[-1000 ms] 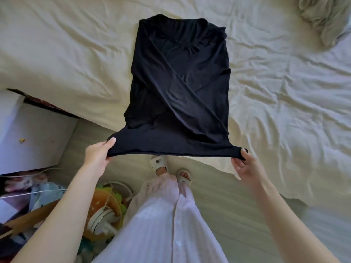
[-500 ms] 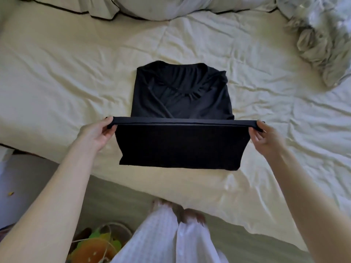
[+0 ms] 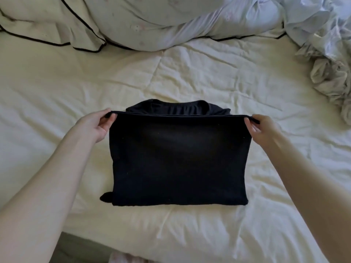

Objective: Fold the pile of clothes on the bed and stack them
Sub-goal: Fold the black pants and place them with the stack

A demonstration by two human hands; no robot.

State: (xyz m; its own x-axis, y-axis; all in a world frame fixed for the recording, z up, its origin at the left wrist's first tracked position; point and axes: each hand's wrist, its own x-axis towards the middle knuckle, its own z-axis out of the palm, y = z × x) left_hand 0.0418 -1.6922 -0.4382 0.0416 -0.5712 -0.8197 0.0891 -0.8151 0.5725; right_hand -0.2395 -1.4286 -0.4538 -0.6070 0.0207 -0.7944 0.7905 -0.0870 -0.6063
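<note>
Seen from above: black top [image 3: 178, 158] folded in half on the cream bed [image 3: 247, 88], lying near its front edge, hem brought up to just short of the neckline, which shows as a dark gathered band beyond the raised edge. Left hand [image 3: 95, 126] pinching the hem's left corner between thumb and curled fingers, right hand [image 3: 264, 130] pinching the right corner the same way, the edge drawn taut and straight between them. Folded lower edge resting flat on the sheet, with a small nub of black cloth sticking out at the lower left corner. Both bare forearms reaching in from the bottom corners of the view. Farther back on the bed, a pale duvet [image 3: 171, 19] bunched across the top, beside a cream pillow with dark piping [image 3: 47, 25] at upper left. Crumpled pale bedding [image 3: 330, 63] heaped along the right side, well apart from the top. Strip of grey floor [image 3: 81, 249] visible below the mattress edge, and a sliver of pale clothing at the bottom of the view.
</note>
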